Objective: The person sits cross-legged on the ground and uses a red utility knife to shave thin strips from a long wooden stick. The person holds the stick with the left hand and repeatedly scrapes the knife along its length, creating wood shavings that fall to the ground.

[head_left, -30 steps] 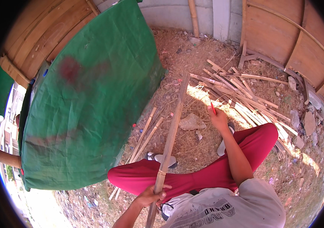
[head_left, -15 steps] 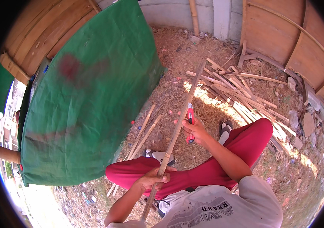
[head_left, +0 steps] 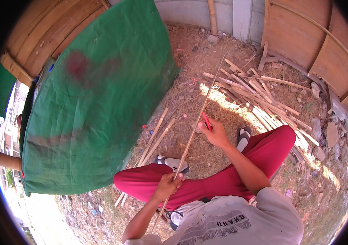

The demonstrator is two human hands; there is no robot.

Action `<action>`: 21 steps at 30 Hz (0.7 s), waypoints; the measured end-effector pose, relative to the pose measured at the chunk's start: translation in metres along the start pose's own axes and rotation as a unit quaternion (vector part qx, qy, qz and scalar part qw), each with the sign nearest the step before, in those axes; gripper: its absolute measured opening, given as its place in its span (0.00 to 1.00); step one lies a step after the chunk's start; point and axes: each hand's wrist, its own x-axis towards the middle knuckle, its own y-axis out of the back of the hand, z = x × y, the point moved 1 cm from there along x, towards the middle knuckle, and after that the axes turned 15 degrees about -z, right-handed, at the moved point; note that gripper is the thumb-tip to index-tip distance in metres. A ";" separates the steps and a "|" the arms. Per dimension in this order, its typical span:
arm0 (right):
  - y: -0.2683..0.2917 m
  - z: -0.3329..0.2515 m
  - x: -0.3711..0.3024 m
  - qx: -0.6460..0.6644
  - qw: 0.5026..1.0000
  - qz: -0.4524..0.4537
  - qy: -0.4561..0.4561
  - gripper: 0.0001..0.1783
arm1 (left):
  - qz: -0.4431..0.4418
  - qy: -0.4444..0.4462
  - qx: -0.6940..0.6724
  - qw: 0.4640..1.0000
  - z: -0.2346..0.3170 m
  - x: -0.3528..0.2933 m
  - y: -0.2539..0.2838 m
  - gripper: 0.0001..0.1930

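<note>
A long bamboo strip point(head_left: 190, 141) runs at a slant across my lap, its narrow edge showing. My left hand point(head_left: 169, 187) is closed around the lower part of it, above my left thigh. Held in my right hand point(head_left: 216, 133) is a red utility knife point(head_left: 207, 121), close beside the upper half of the strip. Part of the knife is hidden by the fingers, and its blade cannot be made out. The right fingertips are at the strip's edge; whether they touch it is unclear.
Ahead on the right lies a pile of bamboo strips point(head_left: 264, 98). Several more strips point(head_left: 156, 143) lie by my left foot. A green tarp point(head_left: 100, 102) hangs on the left. Wooden panels point(head_left: 298, 36) stand at the right, with rubble point(head_left: 331, 134) along their base.
The bamboo strip has been turned from its broad face to its narrow edge. My right hand has rotated, and the knife now shows less of its length. My left hand has shifted slightly up.
</note>
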 end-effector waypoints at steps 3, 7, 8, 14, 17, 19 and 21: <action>-0.004 -0.013 -0.011 -0.101 0.995 0.013 0.015 0.21 | -0.034 -0.010 -0.060 0.998 -0.006 0.001 0.003 0.19; -0.019 -0.010 -0.023 -0.162 0.982 0.012 0.093 0.19 | -0.016 -0.062 -0.077 0.995 -0.012 0.007 0.005 0.20; -0.023 -0.012 -0.026 -0.176 0.979 0.002 0.103 0.20 | -0.012 -0.073 -0.085 0.994 -0.010 0.008 0.007 0.21; -0.033 -0.026 -0.032 -0.243 0.949 -0.041 0.194 0.22 | 0.020 -0.107 -0.037 0.993 0.000 0.015 0.019 0.24; -0.035 -0.029 -0.033 -0.241 0.946 -0.029 0.212 0.19 | 0.013 -0.086 -0.052 0.995 0.013 0.015 0.014 0.25; -0.036 -0.023 -0.034 -0.224 0.952 -0.026 0.206 0.17 | 0.006 -0.074 -0.069 0.995 0.015 0.020 0.013 0.25; -0.035 -0.019 -0.035 -0.248 0.952 -0.048 0.171 0.15 | 0.004 -0.061 -0.090 0.994 0.009 0.029 0.015 0.26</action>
